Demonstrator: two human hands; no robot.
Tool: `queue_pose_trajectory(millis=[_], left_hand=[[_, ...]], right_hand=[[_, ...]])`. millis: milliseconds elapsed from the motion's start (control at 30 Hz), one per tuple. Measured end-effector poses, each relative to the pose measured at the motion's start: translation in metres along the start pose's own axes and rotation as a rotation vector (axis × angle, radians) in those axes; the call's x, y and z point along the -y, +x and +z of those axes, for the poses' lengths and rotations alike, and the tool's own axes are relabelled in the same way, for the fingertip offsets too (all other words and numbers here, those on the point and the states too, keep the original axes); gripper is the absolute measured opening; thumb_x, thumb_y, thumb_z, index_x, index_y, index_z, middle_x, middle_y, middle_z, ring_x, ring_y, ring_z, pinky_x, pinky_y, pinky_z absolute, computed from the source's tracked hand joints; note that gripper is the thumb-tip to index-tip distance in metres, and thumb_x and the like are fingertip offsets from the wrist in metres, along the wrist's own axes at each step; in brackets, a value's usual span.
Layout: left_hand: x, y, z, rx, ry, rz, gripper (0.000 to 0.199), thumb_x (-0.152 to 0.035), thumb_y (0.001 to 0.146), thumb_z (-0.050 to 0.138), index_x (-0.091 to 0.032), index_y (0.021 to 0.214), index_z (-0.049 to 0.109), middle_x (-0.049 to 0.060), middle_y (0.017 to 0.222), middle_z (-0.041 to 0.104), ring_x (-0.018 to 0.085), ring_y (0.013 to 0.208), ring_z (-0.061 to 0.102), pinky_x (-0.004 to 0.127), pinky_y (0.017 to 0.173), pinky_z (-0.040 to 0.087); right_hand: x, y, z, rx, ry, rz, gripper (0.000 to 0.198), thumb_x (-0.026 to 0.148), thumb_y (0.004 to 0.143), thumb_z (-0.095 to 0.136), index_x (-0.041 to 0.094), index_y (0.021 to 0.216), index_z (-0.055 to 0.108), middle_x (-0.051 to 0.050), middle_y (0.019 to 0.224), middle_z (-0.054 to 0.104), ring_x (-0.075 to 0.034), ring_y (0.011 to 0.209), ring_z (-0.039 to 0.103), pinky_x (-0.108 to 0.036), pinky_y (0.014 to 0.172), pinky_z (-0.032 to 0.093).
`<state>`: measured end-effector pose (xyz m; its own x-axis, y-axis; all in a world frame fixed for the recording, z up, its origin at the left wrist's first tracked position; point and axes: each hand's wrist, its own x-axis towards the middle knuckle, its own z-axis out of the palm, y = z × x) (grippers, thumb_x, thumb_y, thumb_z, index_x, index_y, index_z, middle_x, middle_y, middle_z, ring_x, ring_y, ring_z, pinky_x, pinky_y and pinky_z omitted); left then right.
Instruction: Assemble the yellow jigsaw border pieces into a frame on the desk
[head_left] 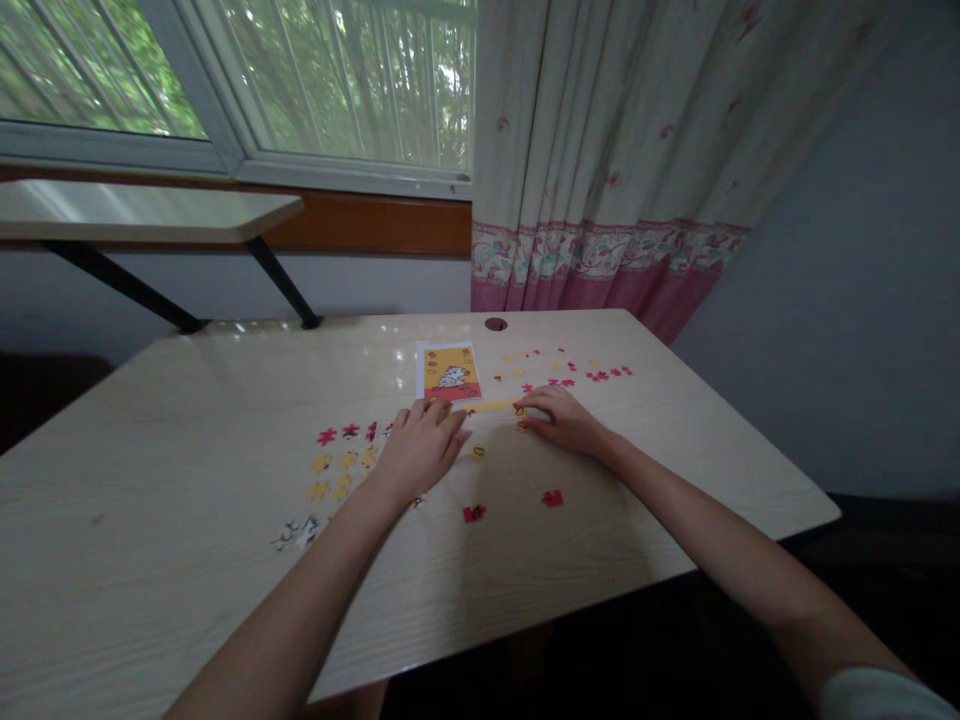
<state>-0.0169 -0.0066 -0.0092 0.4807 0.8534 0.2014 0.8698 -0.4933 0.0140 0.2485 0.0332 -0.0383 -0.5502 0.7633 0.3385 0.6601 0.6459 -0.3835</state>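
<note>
A row of joined yellow jigsaw pieces (pixel 495 406) lies just below a picture card (pixel 451 372) showing a white cartoon animal on yellow and red. My left hand (pixel 422 445) rests palm down at the row's left end, fingers stretched out and thumb apart; what lies under its fingertips is hidden. At the right end, the thumb and index finger of my right hand (pixel 562 418) close on a small yellow jigsaw piece (pixel 520 412). One loose yellow piece (pixel 478 453) lies between the hands. Two red pieces, one on the left (pixel 474 513) and one on the right (pixel 552 498), lie nearer me.
Sorted red pieces (pixel 326 437), yellow pieces (pixel 319 490) and white pieces (pixel 306 532) lie left of my left forearm, which partly covers them. More red pieces (pixel 598 376) are spread beyond my right hand. A raised shelf (pixel 150 212) stands at the back left of the wooden table (pixel 637 600).
</note>
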Motion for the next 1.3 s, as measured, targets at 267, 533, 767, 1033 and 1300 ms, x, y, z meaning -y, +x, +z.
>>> queue_pose_trajectory(millis=[267, 533, 767, 1033, 1300], left_hand=[[0.000, -0.001, -0.001, 0.005, 0.007, 0.009, 0.034, -0.038, 0.094, 0.036, -0.022, 0.118, 0.056, 0.010, 0.116, 0.056, 0.028, 0.103, 0.046, 0.040, 0.083, 0.038], [-0.001, 0.000, -0.001, 0.009, 0.007, 0.008, 0.034, -0.037, 0.094, 0.037, -0.021, 0.118, 0.056, 0.011, 0.116, 0.056, 0.030, 0.103, 0.046, 0.041, 0.082, 0.038], [-0.001, -0.001, -0.001, 0.009, -0.003, 0.006, 0.034, -0.037, 0.094, 0.038, -0.022, 0.119, 0.056, 0.011, 0.116, 0.055, 0.029, 0.104, 0.046, 0.041, 0.083, 0.038], [-0.001, -0.003, -0.003, -0.001, -0.007, 0.009, 0.033, -0.036, 0.094, 0.039, -0.021, 0.117, 0.057, 0.010, 0.117, 0.056, 0.029, 0.103, 0.046, 0.041, 0.083, 0.039], [0.001, -0.006, -0.002, -0.039, -0.040, 0.060, 0.030, -0.034, 0.093, 0.041, -0.020, 0.111, 0.061, 0.011, 0.115, 0.057, 0.028, 0.102, 0.046, 0.042, 0.082, 0.041]], right_hand=[[0.001, 0.000, -0.002, -0.002, 0.012, 0.002, 0.026, 0.033, 0.087, 0.056, 0.021, 0.108, 0.065, -0.009, 0.106, 0.066, -0.021, 0.100, 0.057, -0.038, 0.087, 0.041], [0.000, 0.000, -0.001, -0.001, 0.012, 0.007, 0.027, 0.033, 0.087, 0.056, 0.019, 0.108, 0.065, -0.010, 0.106, 0.065, -0.021, 0.100, 0.056, -0.038, 0.088, 0.040], [0.001, 0.000, -0.002, 0.011, 0.008, 0.032, 0.027, 0.033, 0.087, 0.056, 0.020, 0.109, 0.065, -0.009, 0.107, 0.065, -0.020, 0.100, 0.056, -0.038, 0.088, 0.041], [0.002, 0.000, -0.002, 0.018, 0.001, 0.016, 0.028, 0.032, 0.088, 0.054, 0.017, 0.108, 0.065, -0.010, 0.106, 0.066, -0.020, 0.100, 0.057, -0.037, 0.088, 0.041], [-0.011, -0.003, -0.016, -0.058, -0.033, 0.053, 0.025, 0.029, 0.086, 0.054, 0.018, 0.105, 0.066, -0.010, 0.105, 0.067, -0.021, 0.101, 0.058, -0.039, 0.091, 0.041]])
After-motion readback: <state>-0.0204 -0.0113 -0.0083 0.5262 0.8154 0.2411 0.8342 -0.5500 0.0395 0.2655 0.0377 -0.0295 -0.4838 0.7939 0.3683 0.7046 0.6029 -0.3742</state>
